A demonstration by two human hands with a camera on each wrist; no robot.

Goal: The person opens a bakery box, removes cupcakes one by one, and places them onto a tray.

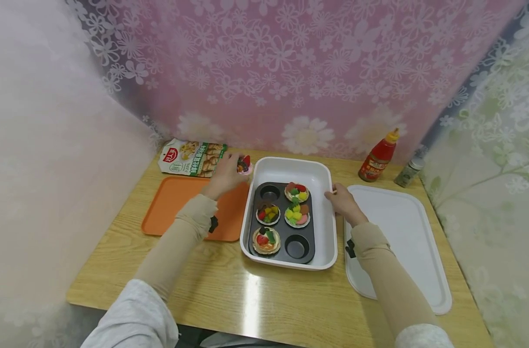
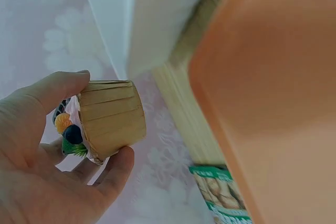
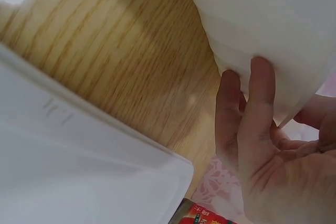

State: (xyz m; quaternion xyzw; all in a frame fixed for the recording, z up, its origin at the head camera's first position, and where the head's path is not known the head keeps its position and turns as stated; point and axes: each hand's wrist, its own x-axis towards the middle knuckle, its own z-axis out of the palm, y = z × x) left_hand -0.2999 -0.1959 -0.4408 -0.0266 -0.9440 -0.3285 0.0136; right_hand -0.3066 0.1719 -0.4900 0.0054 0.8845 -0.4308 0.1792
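Observation:
My left hand [image 1: 226, 175] holds a toy cupcake [image 2: 112, 116] between thumb and fingers, close to the upper left rim of a deep white tub [image 1: 331, 227]. Pink cream and berries top its tan pleated cup. In the tub lies a dark muffin pan [image 1: 282, 237]. Fruit-topped tarts and cupcakes fill several of its wells: a cupcake [image 1: 268, 213] and a tart [image 1: 266, 240] at left, and two cupcakes [image 1: 296, 192] at right. The upper left and lower right wells hold nothing. My right hand [image 1: 344, 204] grips the tub's right wall, fingers outside and thumb over the rim [image 3: 294, 116].
An orange tray [image 1: 162, 205] lies left of the tub, with a green and white food packet [image 1: 190, 158] behind it. At right is a white tray [image 1: 403, 241]. A red sauce bottle [image 1: 377, 159] and a small shaker [image 1: 408, 173] stand behind that.

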